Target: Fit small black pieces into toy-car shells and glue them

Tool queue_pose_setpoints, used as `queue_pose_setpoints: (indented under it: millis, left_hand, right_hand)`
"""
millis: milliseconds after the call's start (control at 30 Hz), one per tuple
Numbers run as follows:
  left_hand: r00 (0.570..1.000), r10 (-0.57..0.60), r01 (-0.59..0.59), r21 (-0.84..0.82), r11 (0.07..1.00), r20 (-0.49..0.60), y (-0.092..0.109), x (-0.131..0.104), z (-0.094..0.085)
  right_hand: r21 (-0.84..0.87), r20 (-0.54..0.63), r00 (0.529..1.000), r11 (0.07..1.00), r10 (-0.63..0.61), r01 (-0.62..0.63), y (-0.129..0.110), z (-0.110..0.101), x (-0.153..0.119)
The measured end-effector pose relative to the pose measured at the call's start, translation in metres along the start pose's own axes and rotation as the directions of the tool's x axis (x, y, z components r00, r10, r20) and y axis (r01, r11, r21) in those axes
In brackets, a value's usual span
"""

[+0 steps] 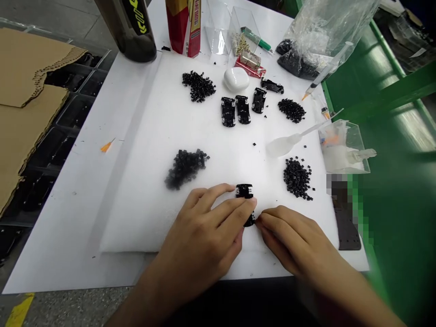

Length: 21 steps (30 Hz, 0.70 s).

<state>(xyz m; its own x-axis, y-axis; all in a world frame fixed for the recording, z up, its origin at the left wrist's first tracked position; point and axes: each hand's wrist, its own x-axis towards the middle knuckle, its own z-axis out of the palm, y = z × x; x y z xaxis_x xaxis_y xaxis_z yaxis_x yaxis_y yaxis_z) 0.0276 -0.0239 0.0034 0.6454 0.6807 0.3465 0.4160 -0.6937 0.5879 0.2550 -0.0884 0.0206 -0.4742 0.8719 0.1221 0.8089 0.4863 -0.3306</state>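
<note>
Head view shows the left hand and right hand pinching a small black housing on the white foam pad with fingers curled closed, seemingly mid-fitting, so further work calls for steady, fine fingertip pressure.

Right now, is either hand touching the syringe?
No: both the left hand and the right hand are on a small black part near the pad's front edge, well apart from the syringe.

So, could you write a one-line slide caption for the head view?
Both hands, left hand and right hand, hold a small black plastic part over a white foam mat.
</note>
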Motion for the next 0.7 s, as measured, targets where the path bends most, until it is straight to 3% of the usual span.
queue_pose_setpoints:
  millis: [300,567,700]
  left_hand:
    - [1.000,0.016,-0.016,0.013,1.000,0.006,-0.001,-0.001,0.002]
    - [1.000,0.023,-0.023,0.025,0.999,-0.008,-0.001,-0.002,0.003]
    - [1.000,0.021,-0.021,0.032,0.999,-0.006,-0.001,-0.003,0.003]
  right_hand:
    - [-0.112,-0.011,0.997,0.991,-0.071,0.070,-0.007,-0.004,-0.002]
    - [-0.150,-0.204,0.979,0.988,0.013,-0.044,-0.022,0.020,-0.024]
    - [-0.095,-0.332,0.936,0.983,0.115,-0.155,-0.032,0.008,-0.008]
